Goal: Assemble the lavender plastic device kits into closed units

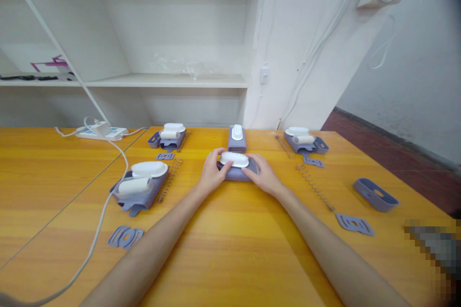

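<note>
On the table in front of me lies a purple-grey plastic housing (237,175), with a white oval brush head (235,159) over its top. My left hand (215,171) is closed around the left end of the brush head, thumb at the front and fingers behind. My right hand (264,172) grips the right end in the same way, its thumb against the front edge. Whether the brush head is seated in the housing I cannot tell. Just behind stands another purple-grey housing (237,146) with a white ridged oval piece (236,132) on it.
To the left, a housing (136,201) bears a white oval piece and a white cylinder (135,186). Springs (317,189), flat slotted plates (355,224) and an oval ring (375,194) lie around. A white cable (104,211) crosses the left side from a power strip (102,133).
</note>
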The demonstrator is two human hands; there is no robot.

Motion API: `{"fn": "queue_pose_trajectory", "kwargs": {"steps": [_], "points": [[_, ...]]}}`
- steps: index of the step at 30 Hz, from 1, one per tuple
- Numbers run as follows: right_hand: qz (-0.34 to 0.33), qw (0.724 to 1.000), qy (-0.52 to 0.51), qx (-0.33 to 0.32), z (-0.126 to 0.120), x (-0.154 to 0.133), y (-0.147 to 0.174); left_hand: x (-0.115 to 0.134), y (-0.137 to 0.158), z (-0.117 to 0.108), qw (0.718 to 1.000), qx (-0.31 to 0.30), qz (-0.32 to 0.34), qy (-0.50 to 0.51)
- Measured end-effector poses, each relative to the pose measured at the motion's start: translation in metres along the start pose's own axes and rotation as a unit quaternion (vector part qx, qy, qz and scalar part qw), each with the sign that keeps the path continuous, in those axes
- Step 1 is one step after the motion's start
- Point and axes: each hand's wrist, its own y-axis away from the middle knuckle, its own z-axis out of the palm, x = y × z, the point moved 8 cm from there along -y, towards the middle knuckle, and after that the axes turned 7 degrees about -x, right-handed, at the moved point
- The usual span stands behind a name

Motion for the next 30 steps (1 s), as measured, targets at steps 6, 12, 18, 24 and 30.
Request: {"fn": "queue_pose_trajectory", "kwargs": {"steps": [6,12,18,24,30], "points": [[0.000,1.000,0.026,-0.001,0.003,-0.001,-0.002,0.011,0.001,0.001,0.999,0.002,0.031,-0.028],[0.007,0.999,0.050,-0.001,0.005,-0.001,-0.003,0.009,0.002,-0.001,1.000,0.003,0.025,-0.020],[0.016,0.998,0.059,-0.005,0.005,-0.002,-0.002,0.010,0.003,0.000,0.999,-0.008,0.030,-0.018],[0.005,0.999,0.051,0.000,0.003,-0.004,-0.001,0.016,0.005,-0.001,0.998,-0.014,0.038,-0.041],[0.018,0.998,0.062,-0.009,0.005,-0.001,-0.002,0.023,0.008,-0.004,0.993,0.014,0.029,-0.116]]}}
